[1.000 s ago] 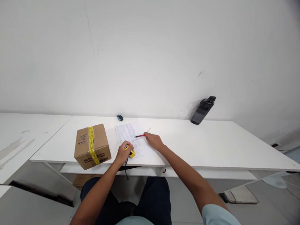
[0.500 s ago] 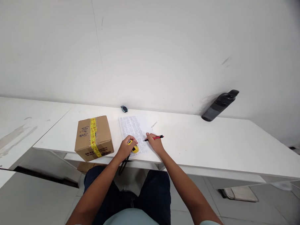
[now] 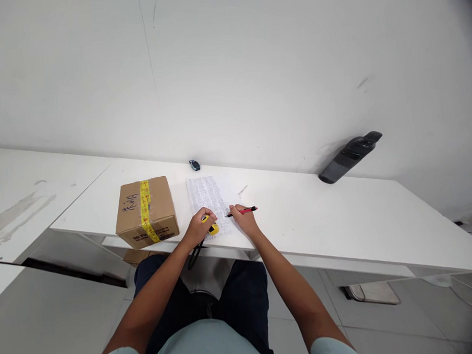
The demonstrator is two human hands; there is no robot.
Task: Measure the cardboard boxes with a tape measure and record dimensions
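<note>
Under my hands, on the white desk, lies a sheet of paper (image 3: 205, 191) covered in dense handwriting. My left hand (image 3: 199, 228) is closed around a yellow tape measure (image 3: 214, 229) over the paper's lower part. A black strap (image 3: 195, 255) hangs from beneath that hand past the desk's front edge. In my right hand (image 3: 242, 221) a red and black pen (image 3: 248, 210) is pinched, its black tip pointing left at the writing. The fingers partly hide the pen's middle.
A taped cardboard box (image 3: 146, 212) stands left of the paper. Behind the paper, near the wall, sits a small dark watch-like object (image 3: 195, 165). To the right a black bottle (image 3: 348, 159) stands by the wall. A small clear strip (image 3: 242, 190) lies right of the paper.
The whole view has shifted slightly, so the desk and its things sit a little higher. Both hands keep their holds, with hardly any movement relative to the paper.
</note>
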